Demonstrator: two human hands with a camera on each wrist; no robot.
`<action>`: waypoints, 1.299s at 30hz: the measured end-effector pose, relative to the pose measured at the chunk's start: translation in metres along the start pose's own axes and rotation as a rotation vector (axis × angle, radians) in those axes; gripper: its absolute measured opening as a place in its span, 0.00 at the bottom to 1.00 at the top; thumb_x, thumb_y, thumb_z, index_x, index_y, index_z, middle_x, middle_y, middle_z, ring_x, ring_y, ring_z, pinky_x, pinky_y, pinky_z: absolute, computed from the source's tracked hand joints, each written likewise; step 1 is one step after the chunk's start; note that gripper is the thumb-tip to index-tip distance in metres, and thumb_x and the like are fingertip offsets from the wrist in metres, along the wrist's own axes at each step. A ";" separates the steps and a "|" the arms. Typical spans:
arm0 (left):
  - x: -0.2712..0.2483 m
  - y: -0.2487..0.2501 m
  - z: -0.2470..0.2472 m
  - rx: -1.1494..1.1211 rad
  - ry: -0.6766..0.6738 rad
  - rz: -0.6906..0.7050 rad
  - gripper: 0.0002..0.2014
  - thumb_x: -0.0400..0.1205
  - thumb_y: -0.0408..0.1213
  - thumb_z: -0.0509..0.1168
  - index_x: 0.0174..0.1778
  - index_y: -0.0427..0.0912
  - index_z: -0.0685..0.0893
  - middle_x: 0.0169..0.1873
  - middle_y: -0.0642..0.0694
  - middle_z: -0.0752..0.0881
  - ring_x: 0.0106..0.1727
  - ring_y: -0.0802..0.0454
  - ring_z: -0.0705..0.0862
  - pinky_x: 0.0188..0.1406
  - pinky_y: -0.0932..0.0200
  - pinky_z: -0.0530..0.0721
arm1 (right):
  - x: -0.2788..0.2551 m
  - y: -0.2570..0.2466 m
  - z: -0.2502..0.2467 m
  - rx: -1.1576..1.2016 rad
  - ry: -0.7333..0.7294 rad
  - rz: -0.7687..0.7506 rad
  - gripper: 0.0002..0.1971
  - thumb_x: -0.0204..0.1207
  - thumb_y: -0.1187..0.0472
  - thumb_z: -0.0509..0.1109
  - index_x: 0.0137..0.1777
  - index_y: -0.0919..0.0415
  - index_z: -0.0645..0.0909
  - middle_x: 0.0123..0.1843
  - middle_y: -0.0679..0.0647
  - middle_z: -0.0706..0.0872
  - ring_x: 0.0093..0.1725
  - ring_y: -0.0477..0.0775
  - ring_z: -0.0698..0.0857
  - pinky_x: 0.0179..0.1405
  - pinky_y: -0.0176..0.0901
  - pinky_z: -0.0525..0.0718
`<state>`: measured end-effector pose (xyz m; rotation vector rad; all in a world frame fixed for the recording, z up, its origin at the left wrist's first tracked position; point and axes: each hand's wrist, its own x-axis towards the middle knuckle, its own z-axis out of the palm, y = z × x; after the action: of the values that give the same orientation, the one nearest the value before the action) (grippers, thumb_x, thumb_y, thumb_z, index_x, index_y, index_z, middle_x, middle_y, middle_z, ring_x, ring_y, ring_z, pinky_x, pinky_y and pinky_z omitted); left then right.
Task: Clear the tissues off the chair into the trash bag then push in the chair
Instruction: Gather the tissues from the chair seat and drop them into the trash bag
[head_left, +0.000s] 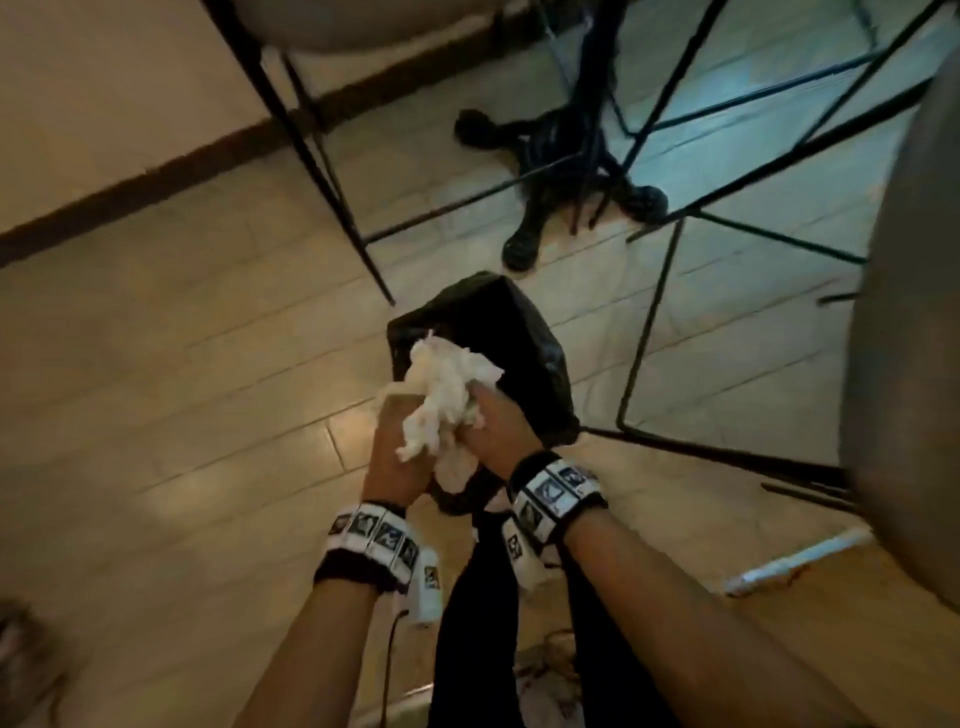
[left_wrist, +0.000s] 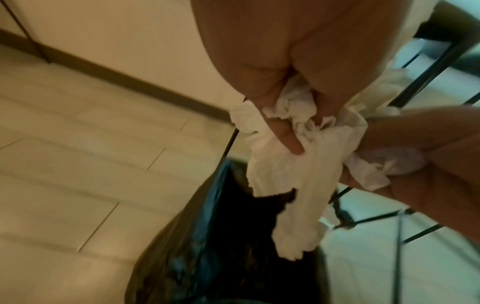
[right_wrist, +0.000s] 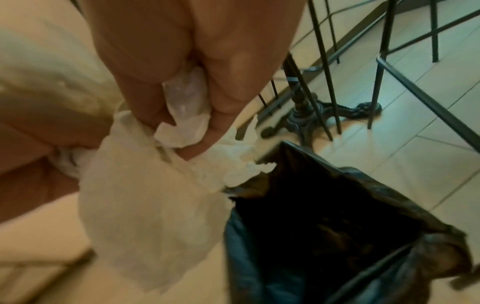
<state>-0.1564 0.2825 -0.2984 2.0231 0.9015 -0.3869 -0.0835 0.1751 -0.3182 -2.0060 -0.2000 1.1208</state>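
Note:
A crumpled wad of white tissues (head_left: 444, 397) is gripped from both sides by my left hand (head_left: 400, 421) and my right hand (head_left: 485, 413). The hands hold it just above the open mouth of a black trash bag (head_left: 511, 332) standing on the floor. In the left wrist view my left thumb and fingers (left_wrist: 285, 142) pinch the tissues (left_wrist: 283, 176), which hang over the bag (left_wrist: 241, 253). In the right wrist view my right fingers (right_wrist: 223, 98) curl round the tissues (right_wrist: 145, 197) beside the bag's opening (right_wrist: 324, 222). The grey-seated chair (head_left: 904, 374) stands at the right on thin black legs.
An ornate black table base (head_left: 561, 171) stands beyond the bag among thin black chair legs (head_left: 649, 332). A second seat (head_left: 322, 26) is at the top left by the wall. A white strip (head_left: 795, 564) lies on the tiled floor near my legs (head_left: 478, 623).

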 end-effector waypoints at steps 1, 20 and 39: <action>0.022 -0.007 0.015 0.003 -0.021 -0.007 0.26 0.76 0.24 0.66 0.71 0.37 0.72 0.70 0.36 0.76 0.70 0.40 0.75 0.62 0.61 0.71 | 0.025 0.018 0.003 -0.043 -0.010 0.001 0.20 0.77 0.66 0.66 0.69 0.66 0.73 0.69 0.66 0.79 0.69 0.64 0.77 0.67 0.48 0.73; 0.145 -0.103 0.131 0.584 -0.352 0.171 0.35 0.80 0.42 0.64 0.81 0.47 0.55 0.84 0.42 0.48 0.83 0.38 0.47 0.72 0.36 0.70 | 0.159 0.159 0.022 -0.653 -0.200 0.116 0.40 0.68 0.53 0.70 0.79 0.44 0.56 0.83 0.62 0.54 0.79 0.74 0.58 0.76 0.70 0.64; -0.145 0.315 0.078 0.797 -0.251 1.209 0.22 0.72 0.38 0.71 0.61 0.44 0.77 0.59 0.33 0.82 0.62 0.29 0.80 0.52 0.35 0.84 | -0.348 0.018 -0.277 0.081 0.867 0.141 0.16 0.72 0.63 0.71 0.61 0.56 0.81 0.63 0.60 0.79 0.60 0.53 0.78 0.65 0.45 0.77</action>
<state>-0.0244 0.0388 -0.0763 2.6993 -0.8185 -0.2913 -0.0807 -0.1653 -0.0310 -2.2632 0.4306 0.2501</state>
